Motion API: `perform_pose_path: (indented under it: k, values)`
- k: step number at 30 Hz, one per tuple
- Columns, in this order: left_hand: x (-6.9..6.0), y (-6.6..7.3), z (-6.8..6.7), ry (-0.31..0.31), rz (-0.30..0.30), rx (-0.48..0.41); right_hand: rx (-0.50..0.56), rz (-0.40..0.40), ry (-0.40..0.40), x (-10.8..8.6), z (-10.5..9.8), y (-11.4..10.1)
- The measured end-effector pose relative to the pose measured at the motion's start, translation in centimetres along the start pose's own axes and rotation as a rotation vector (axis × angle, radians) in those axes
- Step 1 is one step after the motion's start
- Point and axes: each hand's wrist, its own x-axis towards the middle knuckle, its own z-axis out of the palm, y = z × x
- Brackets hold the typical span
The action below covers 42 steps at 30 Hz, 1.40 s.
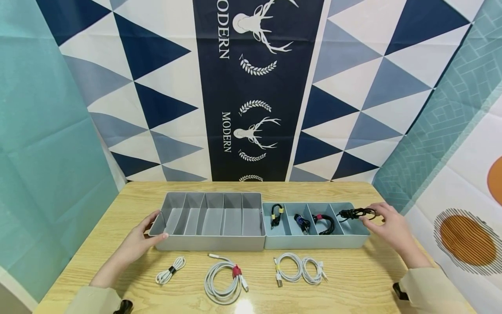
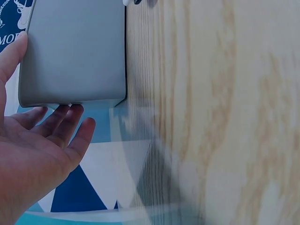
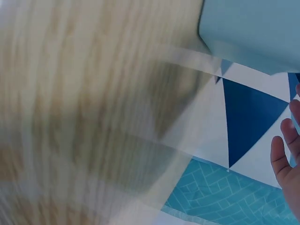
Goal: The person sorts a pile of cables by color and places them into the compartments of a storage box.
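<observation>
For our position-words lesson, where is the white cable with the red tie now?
In the head view, the white cable lies on the table, left of centre, in front of the grey organizer.

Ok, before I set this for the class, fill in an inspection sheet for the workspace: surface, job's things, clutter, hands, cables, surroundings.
Surface: wood-grain table, with glare near the front edge.
Job's things: grey box, five compartments, end to end with blue box, four compartments.
Clutter: nothing seen.
Hands: left hand touches the grey box's left end; right hand pinches a black cable bundle at the blue box's rightmost compartment.
Cables: one dark bundle in each other blue compartment; in front, small white bundle, large white coil, two smaller coils side by side.
Surroundings: patterned backdrop behind; teal sheet at left.
</observation>
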Motion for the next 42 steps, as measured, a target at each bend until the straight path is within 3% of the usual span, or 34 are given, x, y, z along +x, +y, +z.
perform_pose_path:
  k: [9,19,29,42]
  values:
    - [0.0,0.1,0.0,-0.007,0.008,-0.010,-0.004,-0.057,-0.004,0.4,1.3,-0.1]
    - [0.0,0.1,0.0,-0.001,0.008,-0.002,0.001,-0.048,-0.057,0.7,1.9,-0.1]
    - [-0.1,0.0,0.0,0.007,0.014,-0.001,0.009,-0.042,-0.052,0.6,2.2,0.1]
    - [0.0,-0.2,0.1,0.005,0.011,-0.006,0.079,0.070,-0.161,0.3,0.6,-0.6]
